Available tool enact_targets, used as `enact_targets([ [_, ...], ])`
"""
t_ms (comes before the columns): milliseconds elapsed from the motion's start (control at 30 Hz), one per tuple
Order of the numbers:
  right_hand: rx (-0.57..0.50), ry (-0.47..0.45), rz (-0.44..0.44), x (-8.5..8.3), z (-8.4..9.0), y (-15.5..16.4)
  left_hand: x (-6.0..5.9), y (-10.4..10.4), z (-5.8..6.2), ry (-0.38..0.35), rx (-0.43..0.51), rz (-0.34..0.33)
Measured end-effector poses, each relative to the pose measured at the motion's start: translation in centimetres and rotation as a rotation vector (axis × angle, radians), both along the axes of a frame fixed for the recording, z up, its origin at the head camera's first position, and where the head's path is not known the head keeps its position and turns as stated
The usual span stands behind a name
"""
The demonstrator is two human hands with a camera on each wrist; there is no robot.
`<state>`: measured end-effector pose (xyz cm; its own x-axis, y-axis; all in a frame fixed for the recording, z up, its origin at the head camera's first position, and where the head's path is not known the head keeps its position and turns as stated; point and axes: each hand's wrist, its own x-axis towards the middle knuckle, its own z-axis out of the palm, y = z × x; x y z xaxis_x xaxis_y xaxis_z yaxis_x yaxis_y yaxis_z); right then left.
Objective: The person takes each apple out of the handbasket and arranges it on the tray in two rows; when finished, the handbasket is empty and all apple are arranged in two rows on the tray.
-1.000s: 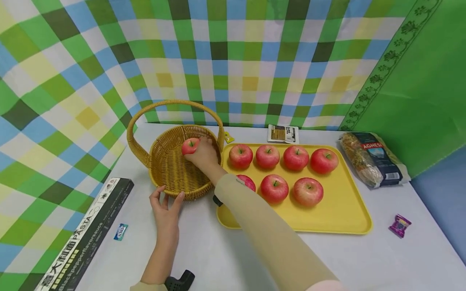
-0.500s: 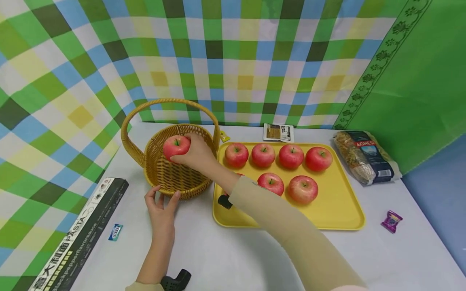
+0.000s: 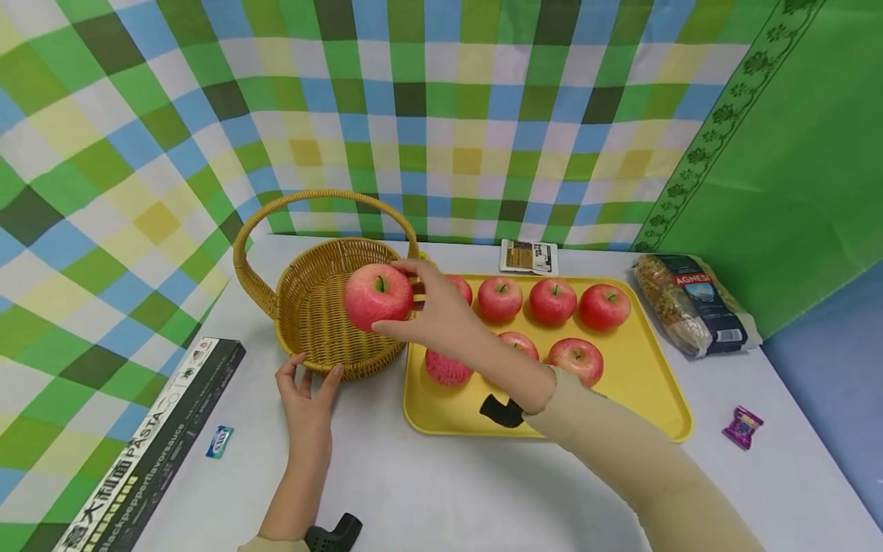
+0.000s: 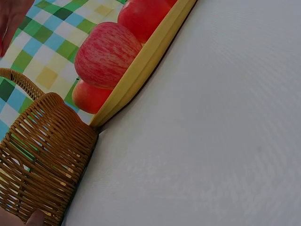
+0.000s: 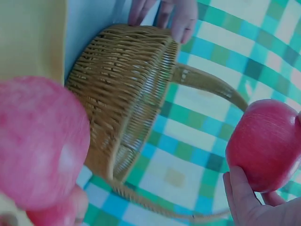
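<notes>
Round red apple (image 3: 378, 296), pinched by right hand (image 3: 441, 318), left hand (image 3: 308, 395) spread against woven wicker basket (image 3: 324, 322)

Right hand (image 3: 441, 318) bare, its arm in a long beige sleeve (image 3: 621, 460) toward five o'clock; left hand (image 3: 306, 399) bare; black wrist-mounted devices (image 3: 501, 412).

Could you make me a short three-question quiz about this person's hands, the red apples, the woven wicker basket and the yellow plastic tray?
1. True or false: the right hand holds a red apple above the woven wicker basket.
2. What does the left hand touch?
A. the yellow plastic tray
B. the basket's near rim
C. the black pasta box
3. Fill in: the small purple sweet wrapper lies to the ____ of the tray.

Key: 1 true; 2 B; 3 right.
</notes>
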<state>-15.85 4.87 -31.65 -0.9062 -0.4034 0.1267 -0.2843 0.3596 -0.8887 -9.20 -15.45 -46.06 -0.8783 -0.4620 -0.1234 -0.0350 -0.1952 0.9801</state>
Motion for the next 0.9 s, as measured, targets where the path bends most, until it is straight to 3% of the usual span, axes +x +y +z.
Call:
enact_targets([
  [200, -0.067, -0.031, -0.073, 2.6, 0.5, 5.8, -0.1, 0.1, -0.1, 0.012, 0.017, -0.009],
  [467, -0.014, 0.037, -0.326, 5.3, -0.3, 15.8, 0.0, 0.1, 0.2, -0.007, 0.024, -0.017],
  [600, 0.024, 0.062, -0.465, 5.6, -1.7, 20.7, 0.0, 0.0, 0.3, 0.003, 0.021, -0.021],
  [733, 0.127, 0.005, -0.592, 5.7, -3.6, 24.9, 0.1, 0.0, 0.3, 0.008, 0.022, -0.02],
  [900, 0.243, -0.102, -0.623, 5.9, -6.3, 28.2, 0.2, 0.1, 0.2, 0.0, 0.018, -0.012],
])
